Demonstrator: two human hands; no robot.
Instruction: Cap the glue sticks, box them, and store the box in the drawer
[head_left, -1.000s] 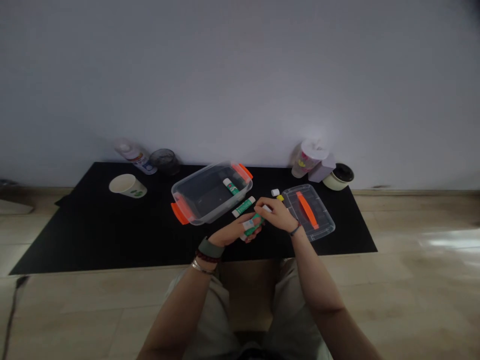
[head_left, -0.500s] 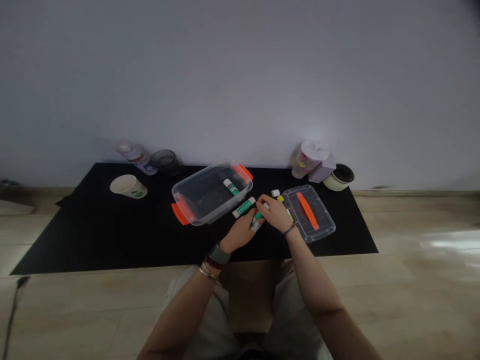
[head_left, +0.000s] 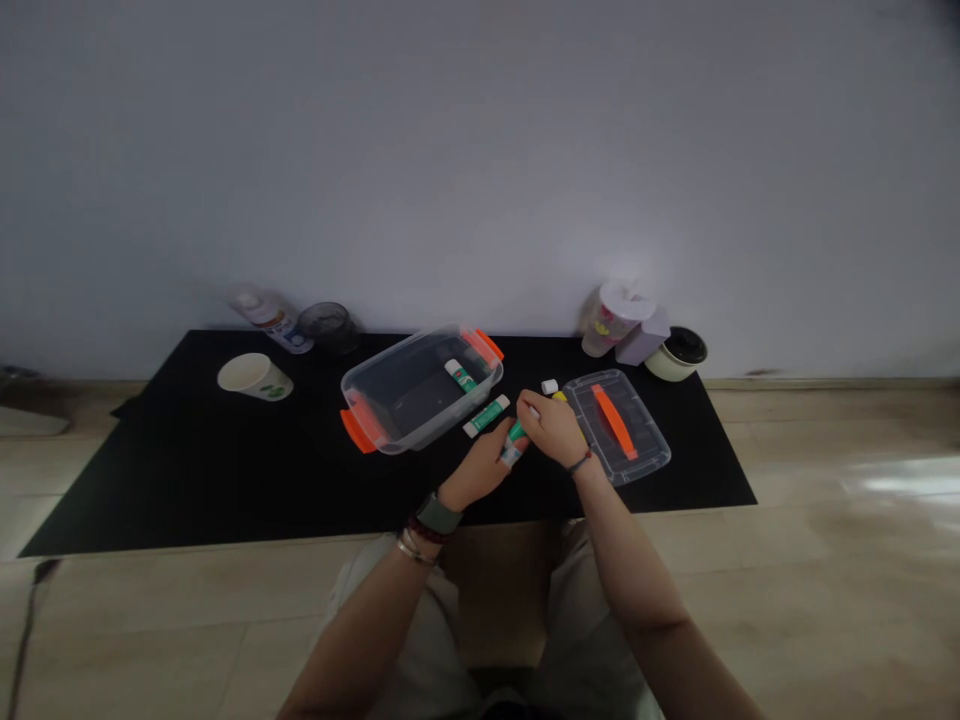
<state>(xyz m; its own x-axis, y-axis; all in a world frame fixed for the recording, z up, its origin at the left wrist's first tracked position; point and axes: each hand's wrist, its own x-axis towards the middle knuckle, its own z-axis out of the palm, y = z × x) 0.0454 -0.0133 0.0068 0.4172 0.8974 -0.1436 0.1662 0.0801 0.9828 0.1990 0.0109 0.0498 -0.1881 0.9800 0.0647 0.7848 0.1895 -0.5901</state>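
Note:
My left hand [head_left: 480, 468] is wrapped round the lower part of a green and white glue stick [head_left: 514, 438], held tilted over the table. At its upper end my right hand [head_left: 551, 425] pinches a white piece that looks like the glue stick's cap; the fingers partly hide it. Another glue stick [head_left: 486, 416] lies on the table just beyond my left hand. A third glue stick [head_left: 460, 376] rests inside the clear plastic box [head_left: 409, 442] with orange clips. Behind my right hand lie a loose white cap [head_left: 550, 386] and a partly hidden yellow piece [head_left: 560, 397].
The box's clear lid [head_left: 651, 425] with an orange handle lies right of my right hand. A paper cup [head_left: 251, 376], a spray can [head_left: 274, 318] and a dark cup [head_left: 330, 328] stand left; a lidded tumbler [head_left: 611, 320], a pale box [head_left: 643, 338] and a small pot [head_left: 675, 360] stand back right.
The fingers of my right hand have curled more tightly round the glue stick's upper end. My left hand keeps its grip, and the things on the table stay where they were.

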